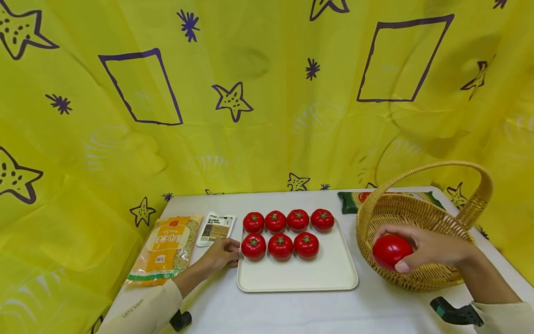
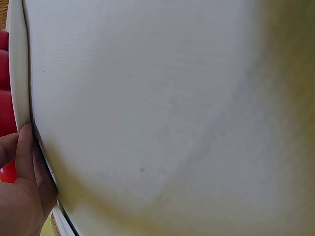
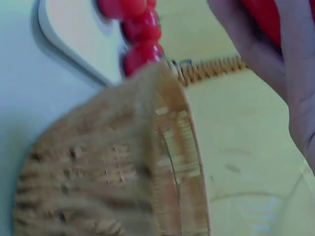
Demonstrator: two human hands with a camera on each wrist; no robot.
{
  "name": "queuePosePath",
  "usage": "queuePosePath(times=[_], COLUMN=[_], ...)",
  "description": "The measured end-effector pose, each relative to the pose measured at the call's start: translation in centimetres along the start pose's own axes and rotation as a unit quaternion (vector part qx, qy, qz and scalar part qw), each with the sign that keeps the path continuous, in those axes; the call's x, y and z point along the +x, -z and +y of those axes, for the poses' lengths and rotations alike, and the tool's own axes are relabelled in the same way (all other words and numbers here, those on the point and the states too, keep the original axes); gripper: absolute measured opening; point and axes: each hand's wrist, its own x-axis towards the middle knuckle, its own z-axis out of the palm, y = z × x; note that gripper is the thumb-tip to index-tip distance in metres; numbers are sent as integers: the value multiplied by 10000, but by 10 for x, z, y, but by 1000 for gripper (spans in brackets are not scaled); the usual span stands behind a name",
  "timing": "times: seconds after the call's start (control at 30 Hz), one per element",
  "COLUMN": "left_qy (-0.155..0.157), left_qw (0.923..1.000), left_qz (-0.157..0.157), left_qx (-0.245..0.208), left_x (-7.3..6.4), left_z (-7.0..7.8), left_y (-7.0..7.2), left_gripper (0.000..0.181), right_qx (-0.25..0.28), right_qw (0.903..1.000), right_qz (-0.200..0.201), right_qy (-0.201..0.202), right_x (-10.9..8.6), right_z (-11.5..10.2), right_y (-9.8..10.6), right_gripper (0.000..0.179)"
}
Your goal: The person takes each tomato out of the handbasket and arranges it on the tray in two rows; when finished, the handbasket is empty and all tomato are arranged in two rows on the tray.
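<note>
My right hand grips a red tomato above the near side of a wicker basket, thumb on the near side and fingers over the top. In the right wrist view, part of that tomato shows between the fingers, above the basket's rim. At the left edge of a cream tray, my left hand holds the rim, as the left wrist view also shows with the fingers at the tray's rim. Several tomatoes sit in two rows on the tray, stems up.
An orange and clear food bag lies at the left, beside a small white packet. A green packet lies behind the basket, whose tall handle arches up. A yellow patterned curtain hangs behind the white table.
</note>
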Motion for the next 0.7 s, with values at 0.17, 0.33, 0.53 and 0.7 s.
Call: queuePosePath(times=[0.17, 0.33, 0.53, 0.7], left_qy=[56, 91, 47, 27], left_qw=[10000, 9999, 10000, 10000], left_qz=[32, 87, 48, 4], left_qx=[-9, 35, 22, 21], left_x=[0, -1, 2, 1], left_z=[0, 1, -1, 1], left_y=[0, -1, 0, 0], left_gripper=[31, 30, 32, 32], right_qx=[-142, -75, 97, 281], right_qw=[9997, 9997, 9997, 9992], right_qz=[15, -2, 51, 281], right_qy=[215, 241, 213, 50], right_x=[20, 40, 57, 70], right_z=[-6, -9, -9, -12], right_y=[-16, -25, -27, -32], right_gripper=[54, 52, 38, 38])
